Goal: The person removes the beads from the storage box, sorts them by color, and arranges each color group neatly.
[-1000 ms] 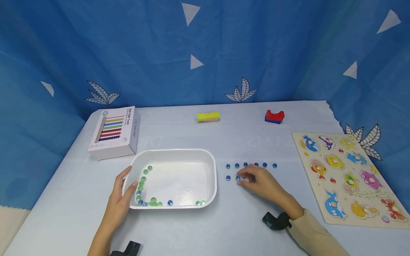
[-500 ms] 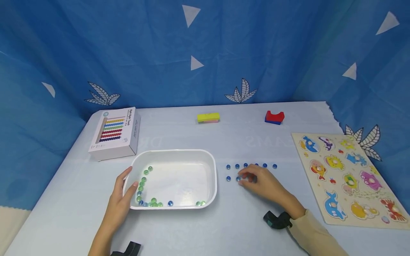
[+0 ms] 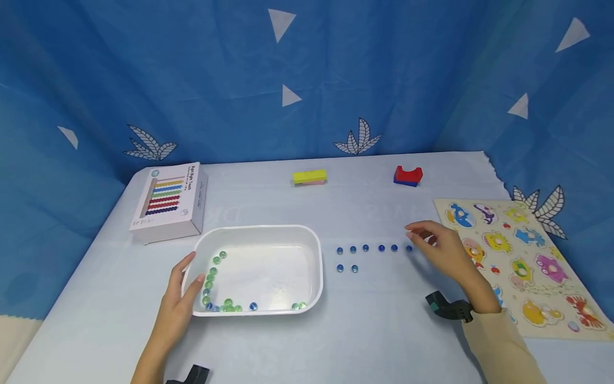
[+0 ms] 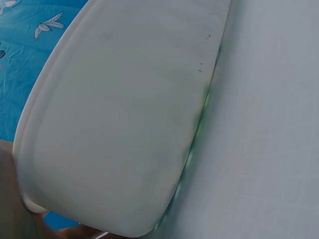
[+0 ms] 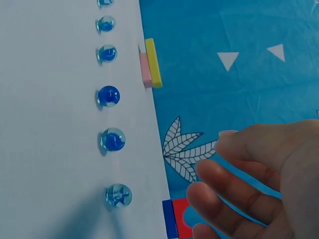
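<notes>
My left hand (image 3: pixel 175 306) grips the left end of a white tray (image 3: pixel 268 272), its thumb over the rim and its fingers outside. In the left wrist view the tray's outer wall (image 4: pixel 119 114) fills much of the picture. Green marbles (image 3: pixel 210 277) and a few blue ones lie along the tray's left and near sides. To the right, blue marbles (image 3: pixel 366 248) form a back row on the table, with two more marbles (image 3: pixel 354 269) in front. My right hand (image 3: pixel 443 250) hovers near the row's right end, fingers loosely bent, holding nothing. A clear blue marble (image 5: pixel 118 195) lies nearest it.
A boxed toy (image 3: pixel 168 202) stands behind the tray on the left. Yellow and pink blocks (image 3: pixel 309 176) and red and blue blocks (image 3: pixel 408 176) sit at the back. A wooden sea-animal puzzle board (image 3: pixel 523 266) lies under and beside the right forearm. A blue curtain (image 3: pixel 307 80) hangs behind the table.
My right hand has left the second marble of the front row and moved right and back, past the back row's end. My left hand keeps its grip on the tray.
</notes>
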`<act>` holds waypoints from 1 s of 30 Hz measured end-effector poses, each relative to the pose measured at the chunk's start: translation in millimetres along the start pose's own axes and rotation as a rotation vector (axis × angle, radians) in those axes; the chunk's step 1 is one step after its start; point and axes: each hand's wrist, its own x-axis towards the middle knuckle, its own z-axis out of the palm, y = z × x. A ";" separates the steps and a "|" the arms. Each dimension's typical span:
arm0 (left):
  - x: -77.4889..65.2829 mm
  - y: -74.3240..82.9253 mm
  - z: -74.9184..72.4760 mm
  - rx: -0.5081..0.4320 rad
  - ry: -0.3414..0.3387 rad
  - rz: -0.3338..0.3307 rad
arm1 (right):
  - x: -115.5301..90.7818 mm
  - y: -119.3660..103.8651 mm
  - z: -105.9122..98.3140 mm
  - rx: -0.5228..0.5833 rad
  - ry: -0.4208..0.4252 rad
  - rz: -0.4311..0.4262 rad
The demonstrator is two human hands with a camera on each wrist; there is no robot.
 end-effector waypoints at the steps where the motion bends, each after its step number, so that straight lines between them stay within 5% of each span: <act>1: -0.1 -0.1 -0.2 -0.003 -0.001 0.002 | 0.1 0.9 -0.4 -0.011 0.005 0.000; 8: -1.4 -0.1 -0.3 -0.020 -0.006 0.020 | 1.8 -4.4 4.8 -0.004 -0.048 0.013; 14: -1.1 0.2 -0.5 -0.021 -0.003 0.032 | 15.2 -33.0 17.5 -0.022 -0.177 0.018; 18: -1.3 -0.7 -0.6 -0.021 0.001 0.029 | 30.8 -67.7 29.4 -0.002 -0.301 -0.017; 24: -1.8 2.0 -1.3 0.000 0.000 0.019 | 60.7 -136.7 50.8 0.002 -0.510 -0.190; 30: -1.9 1.1 -0.4 0.008 0.004 0.021 | 78.8 -197.2 98.4 -0.007 -0.795 -0.367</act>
